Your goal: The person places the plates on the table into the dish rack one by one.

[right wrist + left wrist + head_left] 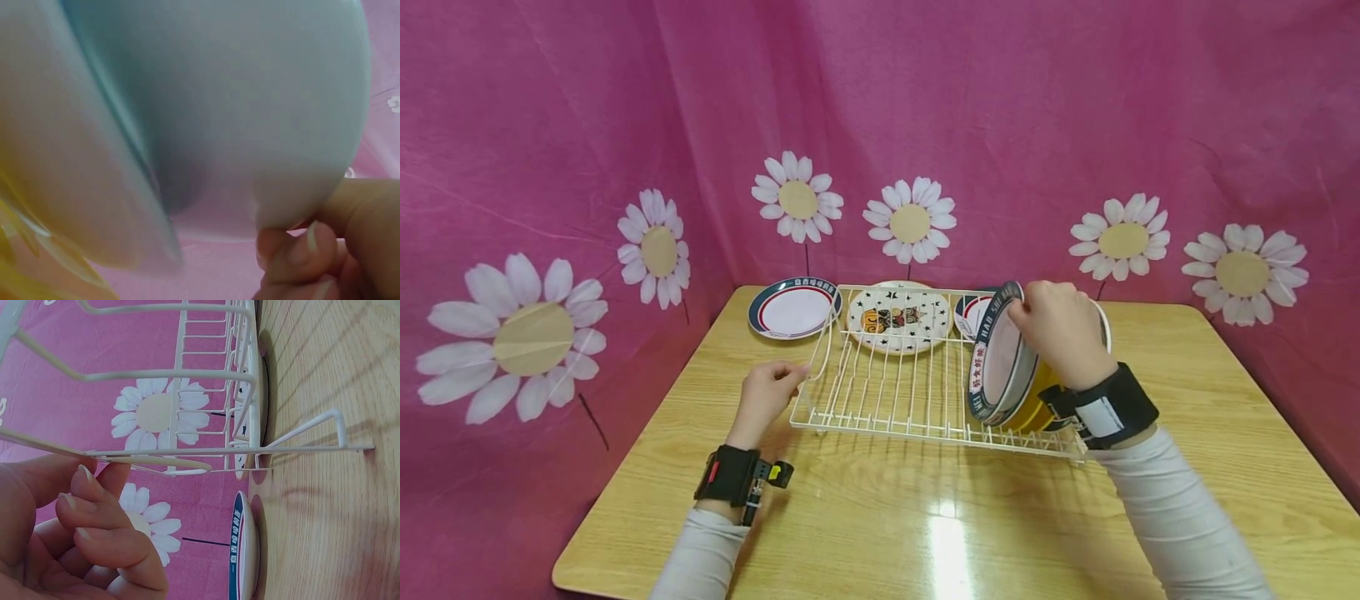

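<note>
A white wire dish rack (891, 431) stands on the wooden table, and my left hand (770, 392) pinches its left end wire between thumb and fingers. In the left wrist view that hand (106, 531) is at the rack's upper wire (187, 452). At the rack's right end, my right hand (1066, 329) pinches the top rim of a blue-rimmed plate (998, 367), which leans steeply over the wires. The right wrist view shows its white underside (275, 112). Directly to its right in the rack is a yellow dish (1036, 402), partly hidden by the plate and my hand.
Behind the rack lie a blue-rimmed plate (793, 310) on the left, a star-patterned plate (925, 315) in the middle, and another blue-rimmed plate (967, 315) partly hidden. A pink cloth (1000, 125) with daisies rises behind the wooden table (850, 517).
</note>
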Motion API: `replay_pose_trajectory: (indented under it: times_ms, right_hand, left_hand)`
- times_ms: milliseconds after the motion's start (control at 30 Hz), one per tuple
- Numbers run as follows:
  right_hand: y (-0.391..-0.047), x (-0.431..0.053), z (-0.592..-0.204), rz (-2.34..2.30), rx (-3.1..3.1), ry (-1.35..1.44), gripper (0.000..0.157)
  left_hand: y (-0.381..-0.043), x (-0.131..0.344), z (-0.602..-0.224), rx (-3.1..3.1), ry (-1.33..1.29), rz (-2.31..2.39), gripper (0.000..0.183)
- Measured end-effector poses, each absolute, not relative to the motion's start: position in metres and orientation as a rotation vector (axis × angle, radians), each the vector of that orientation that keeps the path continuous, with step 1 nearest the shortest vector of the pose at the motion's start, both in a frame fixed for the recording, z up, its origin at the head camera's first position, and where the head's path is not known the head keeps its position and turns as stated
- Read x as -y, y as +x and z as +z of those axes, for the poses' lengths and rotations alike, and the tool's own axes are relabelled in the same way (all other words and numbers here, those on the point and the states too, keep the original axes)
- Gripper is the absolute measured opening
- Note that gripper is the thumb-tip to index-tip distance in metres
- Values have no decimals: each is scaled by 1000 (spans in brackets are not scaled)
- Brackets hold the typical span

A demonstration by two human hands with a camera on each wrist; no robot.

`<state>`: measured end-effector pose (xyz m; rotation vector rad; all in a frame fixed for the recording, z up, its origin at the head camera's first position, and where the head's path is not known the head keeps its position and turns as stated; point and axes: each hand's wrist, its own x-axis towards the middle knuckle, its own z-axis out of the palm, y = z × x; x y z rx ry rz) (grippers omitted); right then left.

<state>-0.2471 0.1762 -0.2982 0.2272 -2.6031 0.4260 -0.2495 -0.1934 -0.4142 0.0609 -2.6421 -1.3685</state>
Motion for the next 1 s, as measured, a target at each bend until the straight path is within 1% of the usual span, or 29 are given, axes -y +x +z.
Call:
replay_pose_trajectory:
  times_ms: [267,467,667,1000]
  right_hand:
    - [-249,-170,-310,391,2640,260,38]
    - [-250,-169,-319,356,2666,275,32]
    - [-249,-168,-319,330,2678,259,28]
    - [-247,-173,-316,223,2727,163,31]
  left_hand:
    - [-250,194,-413,2643,55,-1373,32]
    - [-249,193,-413,2643,58,-1391,32]
    - [-248,193,-413,2638,54,-1386,31]
    - [-248,193,-414,2629,45,-1378,31]
